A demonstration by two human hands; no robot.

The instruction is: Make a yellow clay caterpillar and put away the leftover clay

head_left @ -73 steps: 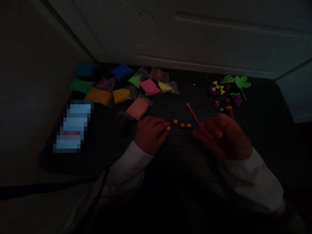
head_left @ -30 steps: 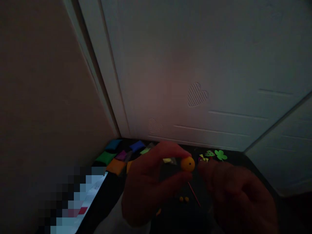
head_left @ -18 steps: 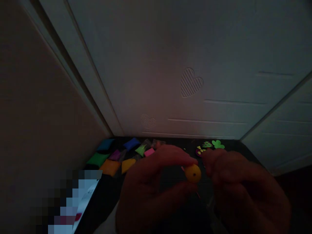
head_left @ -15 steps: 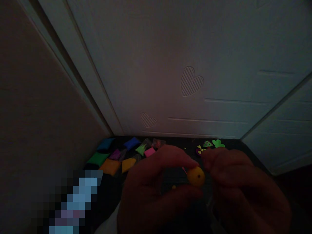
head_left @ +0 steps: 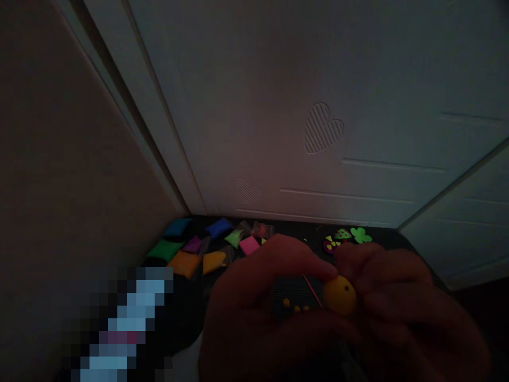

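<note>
A yellow ball point(head_left: 338, 298), like modelling clay, with a small dark dot on it, is pinched between the thumb and index finger of my left hand point(head_left: 246, 302). My right hand point(head_left: 425, 302) is right up against the ball's right side, its fingers bent and pressed together. Whatever those fingers hold, if anything, is hidden in the dim light. Behind the ball a thin pink stick point(head_left: 311, 288) shows, slanting down to the right. Several tiny yellow balls point(head_left: 286, 303) lie on the dark table beyond my left hand.
Coloured packets, among them an orange one point(head_left: 185, 263), a green one point(head_left: 164, 249) and a blue one point(head_left: 219, 228), lie at the back left. A green clover shape point(head_left: 360, 235) and a purple round piece point(head_left: 328, 244) lie at the back right. A white panel point(head_left: 254, 106) stands behind the table.
Both hands and the yellow ball have shifted right in view, and my right fingers now meet the ball. More of the tiny balls and the pink stick show.
</note>
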